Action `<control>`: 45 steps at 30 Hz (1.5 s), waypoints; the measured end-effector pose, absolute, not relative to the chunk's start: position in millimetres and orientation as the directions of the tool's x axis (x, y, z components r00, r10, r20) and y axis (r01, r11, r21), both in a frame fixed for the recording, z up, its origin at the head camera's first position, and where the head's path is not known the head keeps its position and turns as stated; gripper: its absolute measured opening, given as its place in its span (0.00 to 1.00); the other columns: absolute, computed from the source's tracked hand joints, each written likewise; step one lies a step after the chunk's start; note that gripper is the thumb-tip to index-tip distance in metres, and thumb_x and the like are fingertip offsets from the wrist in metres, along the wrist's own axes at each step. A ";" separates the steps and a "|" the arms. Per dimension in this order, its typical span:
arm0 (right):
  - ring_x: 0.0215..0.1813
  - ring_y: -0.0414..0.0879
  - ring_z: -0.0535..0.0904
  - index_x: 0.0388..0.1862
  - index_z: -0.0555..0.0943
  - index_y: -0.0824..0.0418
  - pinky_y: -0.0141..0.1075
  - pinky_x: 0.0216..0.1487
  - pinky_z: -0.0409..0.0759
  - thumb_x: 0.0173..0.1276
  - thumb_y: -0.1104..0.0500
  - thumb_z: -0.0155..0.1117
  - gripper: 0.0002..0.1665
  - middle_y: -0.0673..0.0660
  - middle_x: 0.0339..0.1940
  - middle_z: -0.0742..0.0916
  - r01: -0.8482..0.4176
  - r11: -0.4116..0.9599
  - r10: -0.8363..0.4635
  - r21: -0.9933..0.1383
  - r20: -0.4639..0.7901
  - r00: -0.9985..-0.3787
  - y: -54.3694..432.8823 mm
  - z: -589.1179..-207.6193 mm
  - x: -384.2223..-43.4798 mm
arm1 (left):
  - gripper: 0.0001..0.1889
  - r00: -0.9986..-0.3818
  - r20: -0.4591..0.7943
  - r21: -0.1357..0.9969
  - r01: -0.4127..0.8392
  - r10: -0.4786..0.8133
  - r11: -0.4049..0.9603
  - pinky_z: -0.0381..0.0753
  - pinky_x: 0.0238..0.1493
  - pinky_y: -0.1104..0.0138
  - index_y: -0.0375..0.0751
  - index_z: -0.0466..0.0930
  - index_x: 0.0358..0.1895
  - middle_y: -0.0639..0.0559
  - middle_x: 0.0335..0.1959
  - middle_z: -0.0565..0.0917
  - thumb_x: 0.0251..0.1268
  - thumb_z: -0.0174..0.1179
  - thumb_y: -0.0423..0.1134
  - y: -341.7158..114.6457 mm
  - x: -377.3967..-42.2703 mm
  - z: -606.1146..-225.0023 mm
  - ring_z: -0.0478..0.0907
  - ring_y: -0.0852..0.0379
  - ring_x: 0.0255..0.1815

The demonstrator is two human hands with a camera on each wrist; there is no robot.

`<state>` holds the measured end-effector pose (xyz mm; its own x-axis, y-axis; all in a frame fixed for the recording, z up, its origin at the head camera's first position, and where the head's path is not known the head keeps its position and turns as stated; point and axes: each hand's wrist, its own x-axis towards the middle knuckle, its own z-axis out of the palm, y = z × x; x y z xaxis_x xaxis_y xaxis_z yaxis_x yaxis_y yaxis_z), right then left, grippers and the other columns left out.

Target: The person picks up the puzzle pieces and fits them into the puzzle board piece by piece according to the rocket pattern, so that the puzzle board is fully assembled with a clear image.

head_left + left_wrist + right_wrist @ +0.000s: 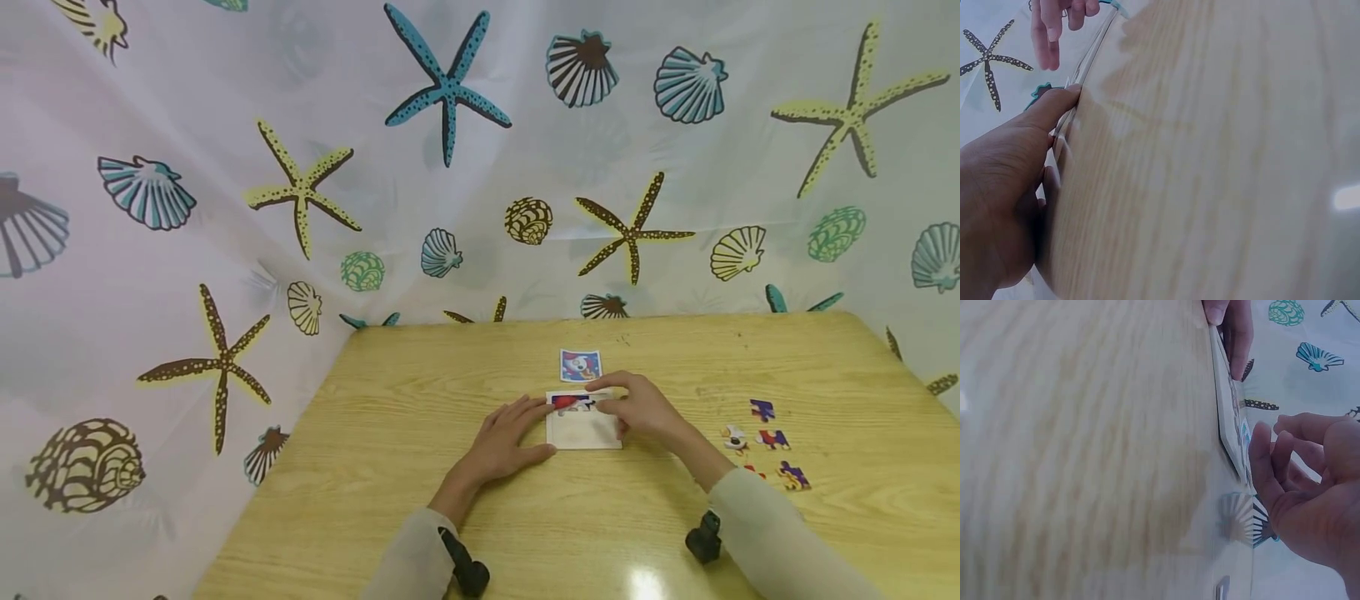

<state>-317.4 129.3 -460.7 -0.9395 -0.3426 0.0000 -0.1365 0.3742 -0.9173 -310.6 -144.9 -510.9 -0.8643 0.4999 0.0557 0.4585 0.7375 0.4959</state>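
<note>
A white puzzle board lies on the table, its top row partly filled with joined puzzle pieces in red, white and purple. At the board's left side rests my left hand, fingers stretched out toward the pieces and thumb by the lower left corner. In the left wrist view the thumb lies along the board's edge. My right hand hovers over the board's right side with loosely bent fingers. Its fingertips show nothing between them in the right wrist view.
Just behind the board lies a small picture card with a cartoon figure. Several loose puzzle pieces are scattered on the wooden table to the right, beside my right forearm. A curtain with starfish and shells hangs behind and around the table.
</note>
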 end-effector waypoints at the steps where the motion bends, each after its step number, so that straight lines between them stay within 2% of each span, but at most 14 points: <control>1: 0.20 0.45 0.75 0.67 0.80 0.69 0.39 0.24 0.79 0.78 0.66 0.60 0.21 0.71 0.70 0.75 -0.131 0.363 -0.339 -0.923 0.000 -0.941 132.8 -460.1 -315.7 | 0.36 -0.863 0.054 0.495 0.459 0.502 0.738 0.43 0.81 0.43 0.57 0.62 0.82 0.55 0.83 0.61 0.74 0.59 0.60 -144.0 -310.2 -509.5 0.46 0.50 0.86; 3: 0.20 0.45 0.74 0.68 0.79 0.68 0.40 0.25 0.79 0.78 0.65 0.59 0.22 0.71 0.66 0.77 -0.124 0.345 -0.333 -0.930 0.002 -0.943 140.4 -459.4 -312.7 | 0.36 -0.862 0.050 0.491 0.461 0.504 0.739 0.44 0.81 0.44 0.56 0.63 0.81 0.55 0.83 0.61 0.75 0.59 0.59 -142.4 -308.4 -506.0 0.46 0.50 0.86; 6: 0.19 0.46 0.72 0.70 0.77 0.69 0.42 0.26 0.80 0.80 0.64 0.59 0.23 0.65 0.39 0.86 -0.112 0.330 -0.325 -0.937 -0.002 -0.946 154.1 -459.2 -310.7 | 0.36 -0.856 0.050 0.488 0.471 0.515 0.735 0.45 0.81 0.44 0.54 0.64 0.81 0.53 0.82 0.62 0.74 0.60 0.58 -140.9 -307.1 -502.1 0.47 0.49 0.86; 8: 0.18 0.47 0.72 0.71 0.76 0.69 0.43 0.27 0.81 0.80 0.63 0.58 0.24 0.58 0.21 0.81 -0.103 0.332 -0.318 -0.938 -0.008 -0.948 163.4 -459.3 -310.2 | 0.36 -0.851 0.054 0.483 0.480 0.522 0.732 0.45 0.81 0.44 0.53 0.64 0.81 0.52 0.82 0.62 0.75 0.60 0.57 -140.5 -307.2 -501.1 0.47 0.48 0.86; 10: 0.17 0.48 0.71 0.72 0.75 0.69 0.43 0.27 0.81 0.80 0.63 0.58 0.25 0.53 0.10 0.73 -0.090 0.335 -0.307 -0.938 -0.018 -0.952 171.5 -459.7 -310.0 | 0.36 -0.847 0.060 0.479 0.489 0.529 0.729 0.46 0.81 0.44 0.53 0.63 0.81 0.52 0.82 0.62 0.75 0.60 0.57 -140.4 -308.6 -502.3 0.47 0.48 0.86; 14: 0.17 0.47 0.70 0.72 0.75 0.68 0.41 0.27 0.80 0.80 0.63 0.59 0.25 0.54 0.12 0.73 -0.068 0.354 -0.274 -0.933 -0.034 -0.961 179.4 -459.6 -309.4 | 0.36 -0.855 0.053 0.480 0.474 0.515 0.738 0.46 0.81 0.45 0.53 0.63 0.82 0.52 0.83 0.62 0.75 0.60 0.58 -141.4 -308.4 -503.2 0.47 0.49 0.86; 17: 0.18 0.47 0.71 0.72 0.75 0.67 0.40 0.26 0.79 0.80 0.62 0.59 0.25 0.59 0.17 0.76 -0.057 0.361 -0.258 -0.931 -0.041 -0.965 180.2 -460.1 -310.2 | 0.37 -0.866 0.058 0.489 0.459 0.497 0.742 0.45 0.81 0.44 0.53 0.63 0.81 0.52 0.83 0.62 0.74 0.60 0.58 -144.3 -307.4 -504.0 0.47 0.48 0.86; 19: 0.19 0.47 0.72 0.72 0.75 0.67 0.40 0.25 0.79 0.80 0.62 0.59 0.25 0.65 0.30 0.81 -0.061 0.358 -0.258 -0.932 -0.036 -0.966 181.0 -460.9 -310.4 | 0.37 -0.870 0.062 0.491 0.453 0.490 0.744 0.45 0.81 0.44 0.53 0.63 0.82 0.52 0.83 0.61 0.74 0.60 0.58 -146.3 -307.0 -505.1 0.47 0.48 0.86; 22: 0.19 0.47 0.72 0.73 0.74 0.68 0.40 0.24 0.78 0.80 0.62 0.58 0.25 0.71 0.52 0.82 -0.069 0.360 -0.260 -0.930 -0.029 -0.965 185.5 -463.1 -309.8 | 0.37 -0.868 0.074 0.506 0.458 0.492 0.731 0.45 0.81 0.43 0.52 0.64 0.81 0.52 0.82 0.62 0.74 0.60 0.58 -148.2 -306.8 -507.3 0.47 0.47 0.86; 25: 0.18 0.46 0.71 0.74 0.73 0.67 0.38 0.21 0.75 0.80 0.62 0.58 0.26 0.74 0.59 0.80 -0.067 0.363 -0.263 -0.929 -0.033 -0.964 195.1 -464.1 -308.2 | 0.37 -0.864 0.074 0.511 0.461 0.497 0.725 0.45 0.80 0.41 0.52 0.64 0.81 0.52 0.82 0.62 0.74 0.60 0.58 -147.9 -306.9 -508.1 0.47 0.46 0.86; 29: 0.17 0.45 0.68 0.74 0.72 0.68 0.37 0.19 0.70 0.80 0.63 0.59 0.27 0.76 0.56 0.80 -0.072 0.363 -0.272 -0.929 -0.032 -0.962 213.5 -461.7 -304.6 | 0.37 -0.858 0.067 0.508 0.469 0.510 0.723 0.45 0.80 0.43 0.54 0.63 0.81 0.52 0.83 0.62 0.74 0.60 0.59 -144.4 -307.2 -504.4 0.47 0.47 0.86; 34: 0.17 0.44 0.66 0.76 0.69 0.69 0.38 0.19 0.68 0.79 0.63 0.60 0.30 0.74 0.67 0.76 -0.075 0.369 -0.276 -0.926 -0.032 -0.961 234.1 -459.0 -300.1 | 0.36 -0.856 0.053 0.494 0.470 0.514 0.731 0.45 0.81 0.46 0.56 0.63 0.82 0.55 0.83 0.61 0.75 0.59 0.60 -142.6 -308.3 -503.5 0.46 0.51 0.86; 37: 0.16 0.43 0.63 0.76 0.69 0.68 0.38 0.19 0.68 0.79 0.62 0.60 0.30 0.74 0.69 0.75 -0.069 0.384 -0.268 -0.921 -0.040 -0.962 242.9 -459.3 -298.3 | 0.36 -0.857 0.051 0.487 0.470 0.514 0.736 0.45 0.82 0.46 0.57 0.63 0.82 0.55 0.83 0.61 0.75 0.59 0.60 -143.3 -309.0 -504.9 0.45 0.52 0.86; 45: 0.15 0.43 0.65 0.76 0.69 0.70 0.37 0.19 0.71 0.79 0.63 0.59 0.30 0.76 0.67 0.76 -0.076 0.415 -0.236 -0.907 -0.027 -0.971 261.0 -462.9 -297.4 | 0.36 -0.856 0.046 0.476 0.472 0.516 0.742 0.45 0.82 0.46 0.56 0.62 0.82 0.55 0.83 0.60 0.75 0.59 0.59 -144.3 -308.4 -504.2 0.45 0.51 0.86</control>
